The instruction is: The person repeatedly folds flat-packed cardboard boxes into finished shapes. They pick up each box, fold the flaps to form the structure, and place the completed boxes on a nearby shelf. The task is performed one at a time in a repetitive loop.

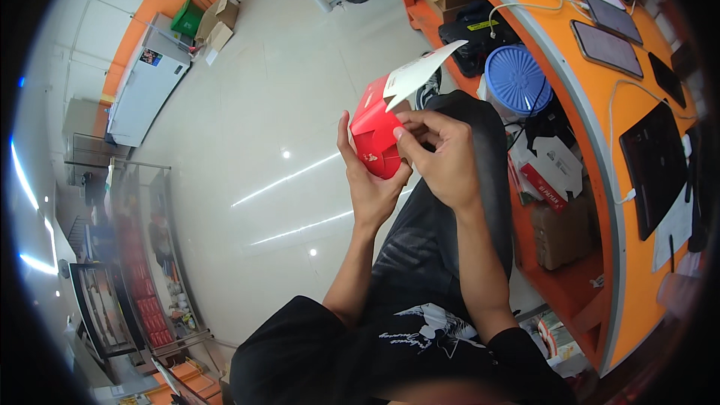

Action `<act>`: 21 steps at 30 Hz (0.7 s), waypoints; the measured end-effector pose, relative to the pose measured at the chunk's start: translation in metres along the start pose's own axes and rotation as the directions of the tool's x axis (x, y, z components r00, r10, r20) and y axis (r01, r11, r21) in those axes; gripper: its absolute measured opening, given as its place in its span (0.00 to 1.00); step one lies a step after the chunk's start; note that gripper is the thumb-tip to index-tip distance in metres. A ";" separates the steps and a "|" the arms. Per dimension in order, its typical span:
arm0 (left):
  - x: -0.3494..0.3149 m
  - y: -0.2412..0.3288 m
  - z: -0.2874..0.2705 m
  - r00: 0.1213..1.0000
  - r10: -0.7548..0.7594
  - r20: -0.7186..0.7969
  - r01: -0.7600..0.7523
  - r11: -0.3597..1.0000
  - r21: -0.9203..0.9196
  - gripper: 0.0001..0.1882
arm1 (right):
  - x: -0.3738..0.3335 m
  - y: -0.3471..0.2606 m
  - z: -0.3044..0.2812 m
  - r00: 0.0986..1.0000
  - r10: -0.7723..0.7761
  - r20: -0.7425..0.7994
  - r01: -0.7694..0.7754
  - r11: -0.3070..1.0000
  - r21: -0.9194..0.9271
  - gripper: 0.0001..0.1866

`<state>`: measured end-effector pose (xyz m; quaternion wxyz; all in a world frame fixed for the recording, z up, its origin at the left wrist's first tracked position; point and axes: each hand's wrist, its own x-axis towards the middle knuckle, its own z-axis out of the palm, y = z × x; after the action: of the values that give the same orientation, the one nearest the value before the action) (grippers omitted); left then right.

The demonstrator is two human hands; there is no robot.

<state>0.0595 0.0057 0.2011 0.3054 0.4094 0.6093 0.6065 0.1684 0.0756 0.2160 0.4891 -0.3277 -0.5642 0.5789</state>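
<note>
A small red cardboard box is held up in front of me, above my lap. One white-faced flap stands up from it and leans to the right. My left hand cups the box from below and the left, its thumb and fingers wrapped round the sides. At the box's right side, my right hand pinches the edge of a red panel between thumb and bent fingers. The inside of the box is mostly hidden.
On my right, an orange desk carries phones, cables and a black laptop. Beneath it are a blue-lidded tub and flattened white-and-red cartons. A white chest freezer and a green bin stand far left.
</note>
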 end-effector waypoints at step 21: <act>0.014 -0.016 -0.015 0.979 0.181 -0.092 -0.155 0.960 0.233 0.51 | -0.009 0.025 0.044 0.943 -0.329 0.044 0.317 0.854 -0.413 0.14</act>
<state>0.0377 0.0118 0.1886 0.1699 0.4569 0.6531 0.5795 0.1256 0.0553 0.1970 0.5063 -0.3326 -0.7141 0.3508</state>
